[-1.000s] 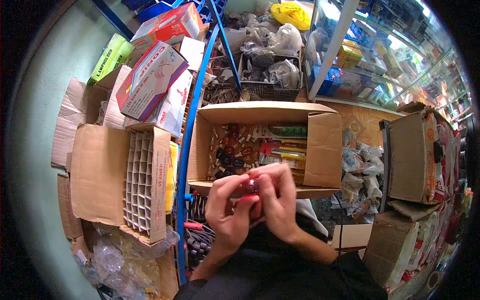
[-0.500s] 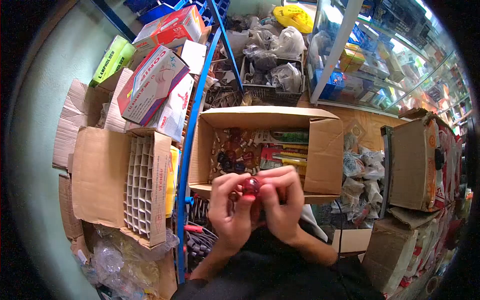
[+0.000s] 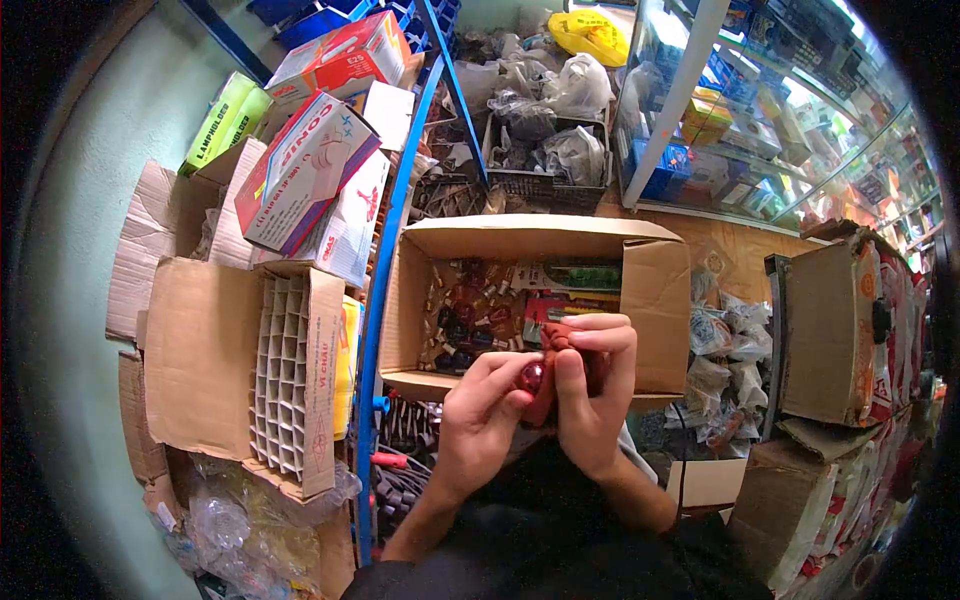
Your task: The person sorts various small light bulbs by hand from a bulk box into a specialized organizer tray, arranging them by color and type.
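Observation:
Both my hands meet just above the near flap of an open cardboard box (image 3: 655,290). My left hand (image 3: 480,425) pinches a small dark red bulb (image 3: 531,376) between thumb and fingers. My right hand (image 3: 592,385) grips a red cloth (image 3: 556,352) bunched against the bulb. Inside the box lie several small coloured bulbs (image 3: 465,310) on the left and some flat packets (image 3: 560,290) on the right.
A cardboard box with a cell divider (image 3: 285,365) sits at the left, beside a blue shelf post (image 3: 385,260). Stacked cartons (image 3: 305,170) lie behind it. A wire basket of bagged parts (image 3: 545,150), a glass display case (image 3: 760,110) and more cartons (image 3: 825,330) stand around.
My hands have shifted up and to the right over the box flap. The red cloth now bunches higher, under my right fingers, and the bulb sits further right.

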### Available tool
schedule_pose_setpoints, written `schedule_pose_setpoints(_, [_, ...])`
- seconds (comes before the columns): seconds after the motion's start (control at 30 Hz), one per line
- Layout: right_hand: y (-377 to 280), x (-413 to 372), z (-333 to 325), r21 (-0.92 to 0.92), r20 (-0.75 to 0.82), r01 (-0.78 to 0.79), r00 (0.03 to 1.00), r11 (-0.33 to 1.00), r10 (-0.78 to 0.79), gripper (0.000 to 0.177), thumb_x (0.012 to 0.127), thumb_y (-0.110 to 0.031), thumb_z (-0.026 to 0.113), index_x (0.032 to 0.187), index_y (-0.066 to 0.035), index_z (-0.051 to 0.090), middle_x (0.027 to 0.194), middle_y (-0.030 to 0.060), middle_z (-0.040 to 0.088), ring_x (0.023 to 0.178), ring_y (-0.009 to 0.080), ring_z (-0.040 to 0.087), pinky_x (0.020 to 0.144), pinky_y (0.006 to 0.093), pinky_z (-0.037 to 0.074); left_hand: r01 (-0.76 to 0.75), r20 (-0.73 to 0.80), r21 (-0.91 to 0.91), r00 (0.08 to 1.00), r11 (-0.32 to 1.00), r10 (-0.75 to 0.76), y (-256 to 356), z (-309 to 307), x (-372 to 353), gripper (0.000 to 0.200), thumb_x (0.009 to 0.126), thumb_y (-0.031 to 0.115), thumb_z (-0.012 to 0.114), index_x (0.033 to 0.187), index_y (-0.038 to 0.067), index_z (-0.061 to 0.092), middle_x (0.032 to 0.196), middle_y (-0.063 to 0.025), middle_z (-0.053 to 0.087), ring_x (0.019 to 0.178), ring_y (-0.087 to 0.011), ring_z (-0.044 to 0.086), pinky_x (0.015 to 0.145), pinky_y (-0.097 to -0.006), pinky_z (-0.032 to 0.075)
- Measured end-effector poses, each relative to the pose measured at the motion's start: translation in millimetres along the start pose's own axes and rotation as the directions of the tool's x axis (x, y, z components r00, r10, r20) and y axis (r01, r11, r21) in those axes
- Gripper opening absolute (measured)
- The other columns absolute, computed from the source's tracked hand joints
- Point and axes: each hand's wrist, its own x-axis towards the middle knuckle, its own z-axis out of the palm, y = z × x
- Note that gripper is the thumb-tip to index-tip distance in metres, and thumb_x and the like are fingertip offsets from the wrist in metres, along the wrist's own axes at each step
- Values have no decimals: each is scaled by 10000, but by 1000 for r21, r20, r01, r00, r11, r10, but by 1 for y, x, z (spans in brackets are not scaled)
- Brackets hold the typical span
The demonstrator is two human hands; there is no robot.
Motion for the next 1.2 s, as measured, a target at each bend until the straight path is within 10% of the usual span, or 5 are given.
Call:
schedule_pose_setpoints(0.37, [-15, 12, -10, -195, 227, 168, 966, 966, -122, 336, 911, -32, 731, 1165, -32, 512, 1184, 185, 552, 1072, 295, 558, 919, 399, 476, 64, -131, -119, 988, 991, -79, -11, 9, -1, 336, 981, 98, 676, 1293, -26, 672, 1068, -98, 683, 968, -167, 634, 894, -287, 493])
schedule_pose_setpoints(0.57, [4, -8, -1, 123, 357, -258, 912, 958, 200, 326, 910, -26, 733, 1151, -26, 513, 1162, 174, 555, 1045, 266, 558, 921, 364, 464, 105, -199, -295, 965, 950, -168, -19, 5, 6, 379, 1030, 237, 643, 1295, -33, 663, 1152, -70, 645, 979, -119, 600, 869, -237, 472])
schedule_pose_setpoints(0.73, [3, 6, -4, 62, 212, -138, 970, 988, 122, 254, 905, -20, 732, 1090, -20, 558, 1116, 167, 588, 1009, 268, 595, 908, 360, 479, 135, -47, -241, 987, 961, -150, -13, -2, 6, 451, 1071, 353, 566, 1295, -28, 659, 1136, -52, 634, 986, -101, 592, 851, -233, 464])
schedule_pose_setpoints(1.0, [-3, 10, -1, -217, 285, 145, 955, 965, -80, 309, 862, -64, 800, 1079, -29, 583, 1120, 192, 601, 1006, 332, 625, 847, 406, 528, 240, -166, -67, 954, 969, -248, 5, -3, -1, 363, 1033, 98, 625, 1380, -9, 615, 1123, -93, 709, 970, -99, 650, 864, -249, 533])
schedule_pose_setpoints(1.2, [-9, 9, 0, -140, 397, 149, 914, 979, -82, 306, 852, -37, 800, 1062, -26, 577, 1120, 177, 613, 1022, 321, 631, 845, 400, 533, 247, -126, -292, 948, 924, -293, -4, -16, 10, 351, 1003, 62, 660, 1342, -23, 638, 1129, -96, 729, 1011, -113, 651, 904, -250, 520])
